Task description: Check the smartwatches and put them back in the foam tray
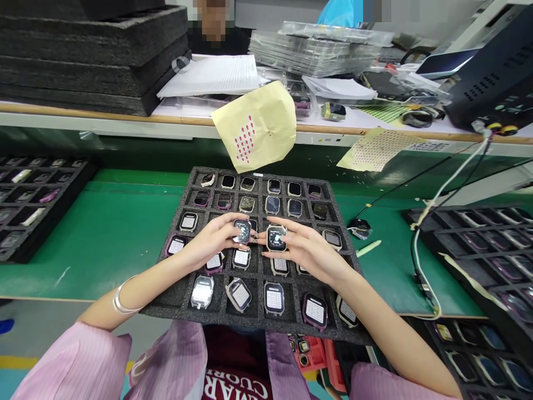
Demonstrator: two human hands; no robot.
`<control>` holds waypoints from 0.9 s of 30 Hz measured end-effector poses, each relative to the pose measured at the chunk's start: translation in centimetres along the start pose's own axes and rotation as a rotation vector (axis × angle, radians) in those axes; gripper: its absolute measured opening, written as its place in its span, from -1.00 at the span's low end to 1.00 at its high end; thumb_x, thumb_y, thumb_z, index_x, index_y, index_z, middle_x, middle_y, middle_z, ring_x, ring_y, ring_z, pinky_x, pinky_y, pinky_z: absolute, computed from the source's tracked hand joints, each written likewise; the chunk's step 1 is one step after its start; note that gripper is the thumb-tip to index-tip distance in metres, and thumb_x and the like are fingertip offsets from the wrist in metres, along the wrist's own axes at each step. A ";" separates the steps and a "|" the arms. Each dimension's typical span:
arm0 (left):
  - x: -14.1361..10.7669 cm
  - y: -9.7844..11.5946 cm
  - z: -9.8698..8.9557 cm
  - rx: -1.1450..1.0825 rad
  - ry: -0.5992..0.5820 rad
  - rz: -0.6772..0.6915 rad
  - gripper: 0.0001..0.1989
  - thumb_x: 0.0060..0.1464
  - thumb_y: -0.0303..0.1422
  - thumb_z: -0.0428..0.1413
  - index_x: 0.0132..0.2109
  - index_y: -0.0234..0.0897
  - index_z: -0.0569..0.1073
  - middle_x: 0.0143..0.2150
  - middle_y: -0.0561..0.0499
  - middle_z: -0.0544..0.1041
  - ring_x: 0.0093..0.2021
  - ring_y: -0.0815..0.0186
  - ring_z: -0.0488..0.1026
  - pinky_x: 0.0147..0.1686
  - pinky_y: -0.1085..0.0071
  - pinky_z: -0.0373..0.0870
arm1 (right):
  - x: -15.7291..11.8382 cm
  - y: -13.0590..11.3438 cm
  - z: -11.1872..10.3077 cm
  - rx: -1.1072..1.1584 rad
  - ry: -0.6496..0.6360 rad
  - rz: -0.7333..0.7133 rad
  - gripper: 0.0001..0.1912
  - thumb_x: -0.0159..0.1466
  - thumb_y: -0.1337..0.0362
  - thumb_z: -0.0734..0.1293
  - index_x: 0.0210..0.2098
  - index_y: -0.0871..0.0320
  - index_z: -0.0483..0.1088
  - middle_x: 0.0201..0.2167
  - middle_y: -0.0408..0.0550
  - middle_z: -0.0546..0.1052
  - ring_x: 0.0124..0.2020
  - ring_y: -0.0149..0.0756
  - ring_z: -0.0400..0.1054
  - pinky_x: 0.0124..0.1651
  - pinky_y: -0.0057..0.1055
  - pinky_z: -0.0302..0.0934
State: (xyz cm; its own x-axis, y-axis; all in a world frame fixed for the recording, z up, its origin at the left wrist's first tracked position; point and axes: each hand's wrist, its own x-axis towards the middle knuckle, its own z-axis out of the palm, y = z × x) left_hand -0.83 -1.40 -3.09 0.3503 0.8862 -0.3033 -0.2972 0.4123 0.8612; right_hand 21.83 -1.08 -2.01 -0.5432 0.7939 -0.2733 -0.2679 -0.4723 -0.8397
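Both hands are raised over a black foam tray (254,318) whose square pockets hold several smartwatch bodies. My left hand (220,236) is closed around a smartwatch (242,231) with a lit dial. Close beside it, my right hand (310,247) grips a second smartwatch (275,237), pale-framed, its dial lit too. Fingers of the right hand lie over part of that screen. In the tray's front rows, watches such as the silver one (273,298) and the purple one (315,310) show white list screens. Screens in the back rows are dark.
More watch trays stand at left (41,200) and right (495,250). A shelf edge (316,135) crosses behind, bearing stacked black foam (83,55), papers (212,75) and clear plastic trays (312,53). Yellow sticker sheets (266,130) hang off it. A white cable (416,244) drops at right. A person sits beyond.
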 end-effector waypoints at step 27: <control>-0.1 -0.3 0.5 0.167 -0.006 0.146 -0.52 -0.13 -0.52 0.12 0.02 -0.31 0.31 -0.17 -0.04 0.49 -0.23 0.26 0.53 -0.30 0.37 0.51 | -0.3 -1.7 -3.5 -1.065 0.172 -0.277 -0.51 0.15 0.17 0.45 0.04 0.14 0.36 -0.20 0.03 0.53 -0.27 -0.11 0.49 -0.19 -0.14 0.43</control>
State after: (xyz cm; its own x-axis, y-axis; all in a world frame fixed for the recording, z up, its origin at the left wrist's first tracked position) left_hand -0.34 -1.76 -3.13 0.3195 0.9325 -0.1682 -0.1940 0.2381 0.9517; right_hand 25.25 0.87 -2.16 -0.4305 0.9026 -0.0059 0.5015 0.2337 -0.8330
